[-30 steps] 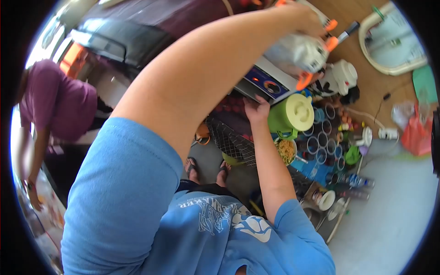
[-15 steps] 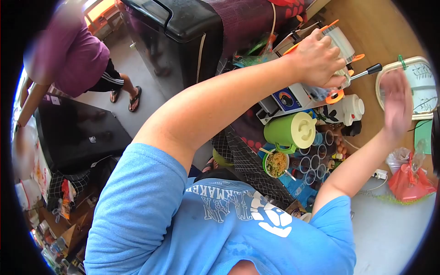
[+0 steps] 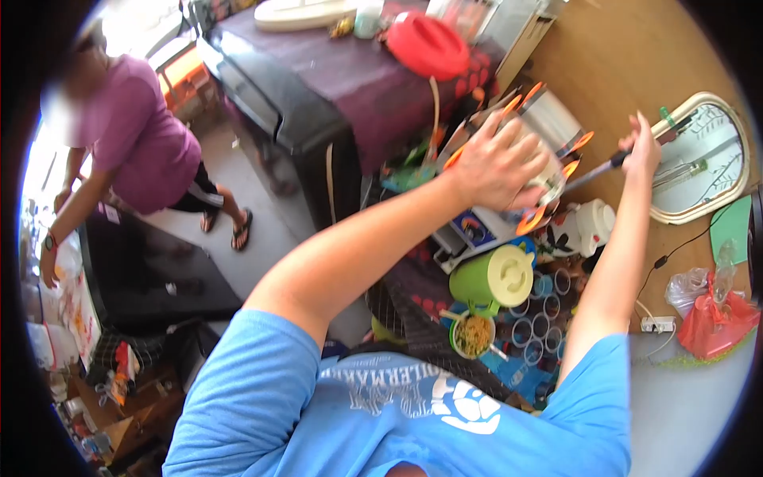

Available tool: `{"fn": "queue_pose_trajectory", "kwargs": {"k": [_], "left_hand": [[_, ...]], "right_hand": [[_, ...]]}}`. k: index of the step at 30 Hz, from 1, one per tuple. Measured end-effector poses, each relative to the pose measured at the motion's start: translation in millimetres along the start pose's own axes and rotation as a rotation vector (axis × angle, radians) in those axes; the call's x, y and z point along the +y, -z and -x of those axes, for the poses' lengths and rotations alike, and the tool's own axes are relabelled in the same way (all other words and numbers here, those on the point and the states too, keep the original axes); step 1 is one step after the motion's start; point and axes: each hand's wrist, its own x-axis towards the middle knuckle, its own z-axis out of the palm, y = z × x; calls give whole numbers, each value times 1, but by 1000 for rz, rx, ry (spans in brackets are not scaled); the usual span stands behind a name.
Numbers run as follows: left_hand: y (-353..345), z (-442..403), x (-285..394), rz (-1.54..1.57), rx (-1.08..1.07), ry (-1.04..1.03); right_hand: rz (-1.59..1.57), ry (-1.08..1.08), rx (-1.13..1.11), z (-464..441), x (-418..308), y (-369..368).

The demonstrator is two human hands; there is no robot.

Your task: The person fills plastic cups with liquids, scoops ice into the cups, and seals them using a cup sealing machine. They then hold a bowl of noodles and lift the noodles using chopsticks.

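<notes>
My left hand [image 3: 499, 163] is on top of a tabletop machine with orange-edged parts, its fingers curled over a pale, partly see-through piece. The fingers hide most of that piece, and the machine's kind is unclear. A metal lever [image 3: 590, 173] with a dark handle sticks out to the right. My right hand [image 3: 642, 151] is closed around the handle end. Just below the machine stand a green pitcher [image 3: 481, 282] with a pale lid and a white flask-like container [image 3: 594, 222].
A bowl of noodle-like food [image 3: 474, 335] and several clear cups [image 3: 532, 330] stand nearer me. To the right are a white-framed mirror [image 3: 703, 183] and a red plastic bag [image 3: 711, 318]. A red lid-like object [image 3: 427, 45] lies behind. A person in purple [image 3: 147, 135] stands left.
My right hand has moved left from beside the mirror and taken hold of the lever's handle. My left hand stays on the machine. The view has shifted, showing more of the table behind.
</notes>
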Motion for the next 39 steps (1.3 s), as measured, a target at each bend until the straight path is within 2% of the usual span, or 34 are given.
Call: {"fn": "queue_pose_trajectory", "kwargs": {"k": [1, 2, 3, 4, 5, 6, 7, 9, 16, 18, 20, 23, 24, 26, 27, 29, 30, 31, 32, 34, 35, 36, 39], "left_hand": [[-1, -1, 0, -6, -3, -3], [0, -2, 1, -14, -3, -4], [2, -6, -1, -14, -14, -10], [5, -7, 0, -6, -34, -14], [7, -8, 1, 9, -62, -12], [6, -8, 2, 12, -59, -13], [7, -9, 2, 20, -87, -7], [8, -11, 3, 18, -88, -8], [32, -47, 13, 100, -164, 27], [25, -71, 14, 108, -217, 182], [-1, -96, 13, 191, -152, 196], [-30, -94, 14, 231, -554, 454], [-34, -91, 12, 231, -547, 451], [-35, -96, 10, 157, -726, 515], [-36, -92, 10, 164, -638, 499], [-33, -93, 12, 149, -637, 531], [-32, -93, 13, 140, -644, 544], [-32, -93, 13, 153, -635, 539], [-31, -91, 12, 152, -627, 544], [-31, -93, 12, 160, -648, 523], [-32, -93, 12, 160, -634, 523], [-32, -92, 12, 153, -634, 510], [-29, -92, 10, 156, -635, 498]], "right_hand": [[-142, 140, 63, 69, -19, -7], [-229, 282, -73, 136, -23, 0], [-160, 497, -111, 183, 4, 15], [209, 966, 70, 227, 27, 24], [-176, 1008, -183, 254, 56, 39], [-75, 1173, -229, 283, 59, 39], [7, 1242, -205, 302, 71, 41], [59, 1164, -200, 318, 76, 45], [21, 1271, -108, 315, 71, 35], [30, 1248, -69, 318, 73, 34], [30, 1267, -80, 317, 70, 35], [69, 1219, -107, 319, 64, 38], [82, 1235, -139, 315, 64, 39], [97, 1291, -122, 300, 57, 37], [103, 1326, -79, 285, 48, 32], [177, 1093, 8, 242, 26, 23], [40, 969, -8, 202, 25, 18], [60, 802, -17, 165, 13, 17], [-1, 541, -8, 129, 4, 14], [-43, 371, 16, 62, 9, 6], [-43, 383, 11, 34, 16, 7], [1, 299, -1, 9, 23, 8], [27, 162, -32, -16, 25, 2]]}}
